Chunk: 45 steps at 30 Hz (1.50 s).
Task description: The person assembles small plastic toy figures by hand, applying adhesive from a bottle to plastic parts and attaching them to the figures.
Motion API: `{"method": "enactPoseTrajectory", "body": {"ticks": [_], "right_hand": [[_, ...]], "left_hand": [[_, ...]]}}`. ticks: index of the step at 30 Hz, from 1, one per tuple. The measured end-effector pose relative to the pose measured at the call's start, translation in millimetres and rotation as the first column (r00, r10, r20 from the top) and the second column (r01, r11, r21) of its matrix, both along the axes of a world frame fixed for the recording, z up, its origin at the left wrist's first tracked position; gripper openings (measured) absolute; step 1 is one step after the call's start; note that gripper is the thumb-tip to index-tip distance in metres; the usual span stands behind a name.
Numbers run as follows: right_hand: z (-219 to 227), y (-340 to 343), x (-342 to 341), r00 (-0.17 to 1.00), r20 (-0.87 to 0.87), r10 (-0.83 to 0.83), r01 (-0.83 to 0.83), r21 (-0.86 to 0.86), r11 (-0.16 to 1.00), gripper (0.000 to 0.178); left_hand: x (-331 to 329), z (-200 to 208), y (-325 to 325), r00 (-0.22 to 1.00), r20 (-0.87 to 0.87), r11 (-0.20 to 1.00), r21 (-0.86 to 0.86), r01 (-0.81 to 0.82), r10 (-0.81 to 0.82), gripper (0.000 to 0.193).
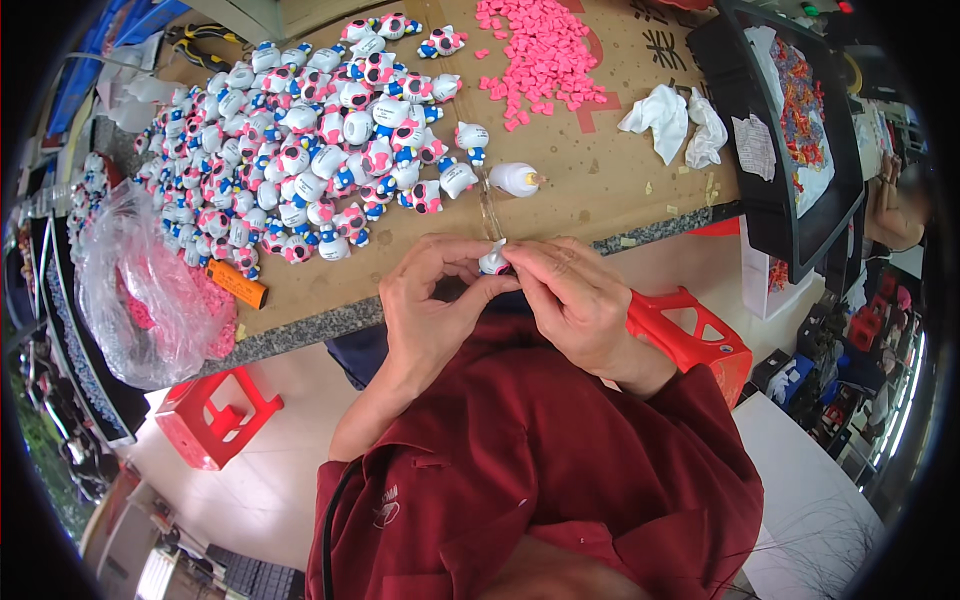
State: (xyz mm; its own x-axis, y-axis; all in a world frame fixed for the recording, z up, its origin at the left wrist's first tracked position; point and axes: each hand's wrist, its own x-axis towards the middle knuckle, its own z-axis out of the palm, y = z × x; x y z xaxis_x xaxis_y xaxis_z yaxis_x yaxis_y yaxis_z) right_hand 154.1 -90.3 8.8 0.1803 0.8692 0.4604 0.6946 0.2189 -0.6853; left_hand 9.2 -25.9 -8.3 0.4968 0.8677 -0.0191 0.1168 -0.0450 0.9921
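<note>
At the table's near edge, my left hand [428, 305] grips a small white figurine [493, 262] between thumb and fingers. My right hand [580, 300] pinches at the figurine's right side with closed fingertips; any small part between them is hidden. Just beyond stands or lies a small white squeeze bottle [515, 179] with a yellowish tip, pointing right. A narrow clear strip [489, 208] lies between the bottle and my hands. Left of them spreads a large heap of white, blue and pink figurines [300, 150]. Small pink pieces [540, 50] form a pile at the far side.
An orange box cutter [237, 284] and a clear plastic bag [140, 290] with pink pieces lie at the left edge. Crumpled white tissues [660, 120] sit right of the bottle. A black tray [738, 90] stands at right. Red stools [218, 418] are below the table.
</note>
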Motion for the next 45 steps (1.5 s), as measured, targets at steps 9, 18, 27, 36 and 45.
{"method": "enactPoseTrajectory", "body": {"ticks": [9, 18, 27, 36, 45], "right_hand": [[-2.4, 1.5, 18.5, 0.929, -0.369, 0.03, -0.113, -0.205, 0.972, 0.013], [-7.8, 1.7, 7.8, 0.789, -0.613, -0.043, -0.126, -0.229, 0.965, 0.01], [-22.3, 6.3, 20.1, 0.848, -0.466, -0.252, 0.182, -0.19, 0.965, 0.035], [-7.8, 44.1, 16.5, 0.976, -0.139, -0.169, 0.152, -0.126, 0.98, 0.033], [-6.9, 29.5, 51.9, 0.927, -0.134, -0.349, 0.34, -0.09, 0.936, 0.023]], "left_hand": [[-5.6, -1.0, 7.3, 0.988, 0.097, 0.992, -0.044, 0.122, -0.117, 0.029], [-14.7, 15.5, 18.2, 0.988, 0.03, 0.989, 0.019, 0.149, -0.15, 0.028], [-29.4, 33.0, 87.8, 0.843, -0.109, 0.663, 0.673, -0.327, 0.527, 0.043], [-27.8, 23.9, 49.9, 0.807, -0.334, 0.608, 0.793, -0.039, 0.487, 0.054], [0.2, 59.4, 93.9, 0.957, -0.177, 0.765, 0.64, -0.066, 0.231, 0.033]]}}
